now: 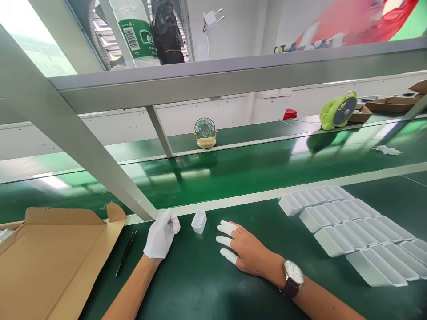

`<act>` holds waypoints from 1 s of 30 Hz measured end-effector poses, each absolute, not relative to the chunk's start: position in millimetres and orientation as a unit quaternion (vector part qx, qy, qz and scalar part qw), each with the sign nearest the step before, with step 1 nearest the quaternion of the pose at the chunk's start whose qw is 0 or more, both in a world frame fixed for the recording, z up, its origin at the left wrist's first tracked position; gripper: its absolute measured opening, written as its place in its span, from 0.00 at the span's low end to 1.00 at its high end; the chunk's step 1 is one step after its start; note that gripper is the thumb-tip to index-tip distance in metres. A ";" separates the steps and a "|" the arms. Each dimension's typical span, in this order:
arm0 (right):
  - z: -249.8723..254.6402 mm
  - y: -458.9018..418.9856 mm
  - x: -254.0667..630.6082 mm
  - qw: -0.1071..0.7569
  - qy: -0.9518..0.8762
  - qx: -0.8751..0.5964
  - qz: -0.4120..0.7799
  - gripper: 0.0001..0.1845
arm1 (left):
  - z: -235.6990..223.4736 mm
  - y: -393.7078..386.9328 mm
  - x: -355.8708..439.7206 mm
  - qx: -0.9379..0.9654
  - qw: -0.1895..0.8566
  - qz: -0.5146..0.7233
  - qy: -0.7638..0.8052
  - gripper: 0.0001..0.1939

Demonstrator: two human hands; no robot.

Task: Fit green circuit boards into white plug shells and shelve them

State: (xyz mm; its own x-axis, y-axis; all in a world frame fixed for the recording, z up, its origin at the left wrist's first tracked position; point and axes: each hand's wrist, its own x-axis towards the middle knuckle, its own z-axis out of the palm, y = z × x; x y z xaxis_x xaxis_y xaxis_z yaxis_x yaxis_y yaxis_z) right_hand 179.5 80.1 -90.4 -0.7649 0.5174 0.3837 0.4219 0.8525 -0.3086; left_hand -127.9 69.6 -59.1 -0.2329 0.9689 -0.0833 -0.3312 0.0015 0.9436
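My left hand (162,235) wears a white glove and rests near the metal post's foot. Its fingers are curled together, and whatever they may hold is hidden. Just to its right stands a small white open plastic box (199,222), apart from both hands. White finger cots cover several fingers of my right hand (240,247), which lies low over the green work surface with fingers spread and nothing in them. Black tweezers (126,253) lie to the left of my left hand. Several rows of white plastic boxes (358,238) stand at the right.
An opened cardboard box (56,262) takes up the left side. A slanting metal post (110,173) meets the strip behind my left hand. Beyond runs a green conveyor belt (233,171), with a small fan (205,131) and a green fan (337,111) behind it.
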 end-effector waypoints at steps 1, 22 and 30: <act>-90.0 79.9 179.6 0.231 -0.935 -0.251 0.101 0.18 | -60.7 70.4 -127.3 0.343 0.529 0.615 0.475 0.19; -86.5 80.0 178.5 0.215 -0.937 -0.258 0.097 0.19 | -75.3 74.9 -129.1 0.261 0.609 0.604 0.442 0.11; -84.2 79.4 179.3 0.218 -0.936 -0.259 0.098 0.19 | -69.8 74.3 -126.0 0.290 0.614 0.587 0.441 0.12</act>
State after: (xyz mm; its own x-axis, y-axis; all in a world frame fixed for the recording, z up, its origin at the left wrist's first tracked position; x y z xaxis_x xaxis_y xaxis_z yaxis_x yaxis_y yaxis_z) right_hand 179.3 79.4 -84.2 -0.7705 0.5273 0.3581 0.4415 0.8467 -0.2969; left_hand -126.0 74.3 -69.8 -0.0783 0.9766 -0.2004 -0.4654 0.1420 0.8737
